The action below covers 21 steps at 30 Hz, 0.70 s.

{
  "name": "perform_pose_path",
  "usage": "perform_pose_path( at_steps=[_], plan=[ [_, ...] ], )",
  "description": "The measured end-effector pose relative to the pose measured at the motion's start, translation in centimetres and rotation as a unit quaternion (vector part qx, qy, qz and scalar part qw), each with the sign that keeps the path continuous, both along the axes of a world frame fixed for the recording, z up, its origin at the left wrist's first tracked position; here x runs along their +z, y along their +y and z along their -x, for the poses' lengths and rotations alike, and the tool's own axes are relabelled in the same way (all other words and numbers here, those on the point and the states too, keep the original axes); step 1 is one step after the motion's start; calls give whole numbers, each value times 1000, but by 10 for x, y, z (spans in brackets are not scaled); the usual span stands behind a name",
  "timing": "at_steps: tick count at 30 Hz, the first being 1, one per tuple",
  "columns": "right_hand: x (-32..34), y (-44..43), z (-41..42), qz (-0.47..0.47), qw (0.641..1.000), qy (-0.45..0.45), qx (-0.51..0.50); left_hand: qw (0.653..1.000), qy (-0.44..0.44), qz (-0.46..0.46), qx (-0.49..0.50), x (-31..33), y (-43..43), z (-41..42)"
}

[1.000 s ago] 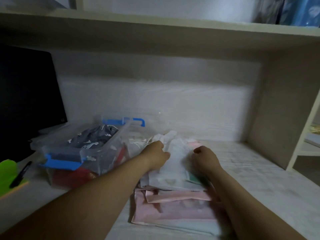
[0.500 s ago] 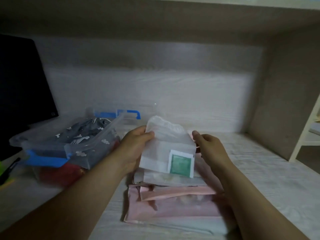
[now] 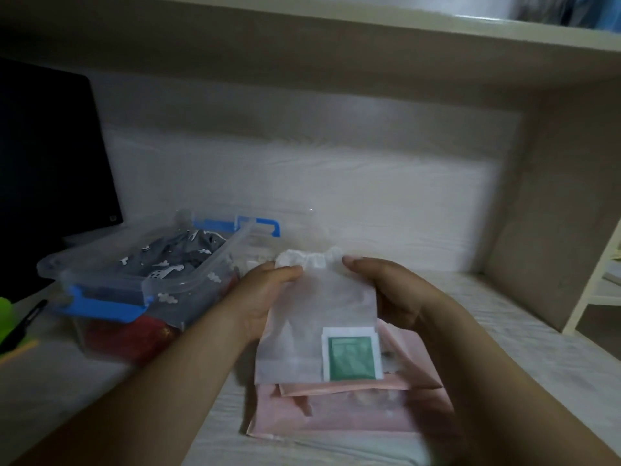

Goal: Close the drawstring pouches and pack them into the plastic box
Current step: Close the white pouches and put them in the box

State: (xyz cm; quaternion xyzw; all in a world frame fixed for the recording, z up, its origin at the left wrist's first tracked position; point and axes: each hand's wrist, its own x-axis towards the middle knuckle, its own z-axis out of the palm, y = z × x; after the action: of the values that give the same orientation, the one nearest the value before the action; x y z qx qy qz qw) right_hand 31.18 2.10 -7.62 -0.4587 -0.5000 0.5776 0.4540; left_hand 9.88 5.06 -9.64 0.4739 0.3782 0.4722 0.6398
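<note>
Two hands hold a white pouch (image 3: 319,314) up over the middle of the counter (image 3: 510,331). The left hand (image 3: 262,297) grips the pouch on its left side, near the top. The right hand (image 3: 396,297) grips it on the right side, near the top. The fingers (image 3: 285,275) of both hands are curled round the pouch and pinch it. The top of the pouch is bunched up in little folds. A green square (image 3: 351,358) with a white edge shows at the bottom right of the pouch.

Under the white pouch lies a pile of pink pouches (image 3: 353,412). They lie flat on the counter, near its front edge. The bottom of the white pouch hides part of the pile.

The plastic box (image 3: 218,260) sits toward the left edge of the counter, just beside the left hand. It is see-through and has blue clips (image 3: 97,307). A grey cloth with white shapes (image 3: 174,260) lies on top inside it, and something red (image 3: 127,334) is lower down.

A black screen (image 3: 50,156) stands at the back left corner. A black pen (image 3: 27,324) and a green thing (image 3: 6,314) are at the left edge. A shelf (image 3: 336,38) runs above the counter.
</note>
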Motion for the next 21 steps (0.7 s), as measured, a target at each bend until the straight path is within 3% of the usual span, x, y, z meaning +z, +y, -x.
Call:
perform_pose_path(
  at_steps=[4,9,14,18,21],
  plan=[
    [-30,10,7,-42,993,29,-103,1000,-2,-25,-3,-7,-7,-1],
    [-47,3,6,-55,995,-30,-77,997,-25,-49,45,-17,2,2],
    [-44,1,7,-50,995,7,-83,996,7,-81,41,-19,4,3],
    [-41,0,11,-78,989,73,-102,998,-19,-67,4,-17,-2,4],
    [-42,-3,13,-83,990,45,-109,997,-27,-69,4,-15,-2,6]
  ],
)
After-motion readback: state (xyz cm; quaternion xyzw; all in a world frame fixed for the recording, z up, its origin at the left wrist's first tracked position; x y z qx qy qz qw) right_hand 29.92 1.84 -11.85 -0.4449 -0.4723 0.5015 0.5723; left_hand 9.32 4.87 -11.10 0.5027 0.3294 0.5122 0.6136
